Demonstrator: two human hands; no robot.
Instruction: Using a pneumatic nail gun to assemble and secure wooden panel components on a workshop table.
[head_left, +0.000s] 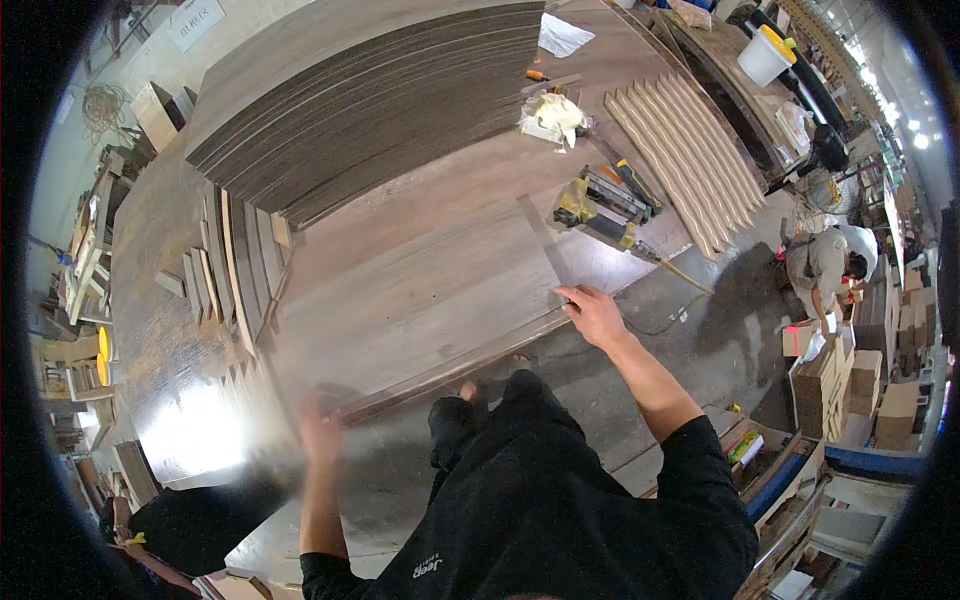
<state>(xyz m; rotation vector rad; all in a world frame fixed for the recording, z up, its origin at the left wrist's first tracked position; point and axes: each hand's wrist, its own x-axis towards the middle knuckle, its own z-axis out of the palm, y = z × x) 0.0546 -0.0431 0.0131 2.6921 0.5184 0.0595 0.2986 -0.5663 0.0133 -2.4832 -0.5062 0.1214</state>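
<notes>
A flat grey-brown wood panel (430, 300) lies on the workbench in front of me. My right hand (594, 314) is at its near right corner, with finger and thumb closed about the edge. Beside those fingertips, a narrow dark strip (543, 240) runs along the panel's right end. My left hand (320, 430) is smeared by motion near the panel's near left corner; its fingers cannot be made out. Right of the panel lies a nail gun (608, 205) with yellow tape and a hose.
A tall stack of dark panels (380, 110) stands behind. Wooden strips (245, 250) lie at the left, wavy-edged strips (685, 160) at the right. Crumpled paper (552, 118) sits near the tool. One person (825, 265) bends at far right; another person's dark sleeve (205, 515) shows lower left.
</notes>
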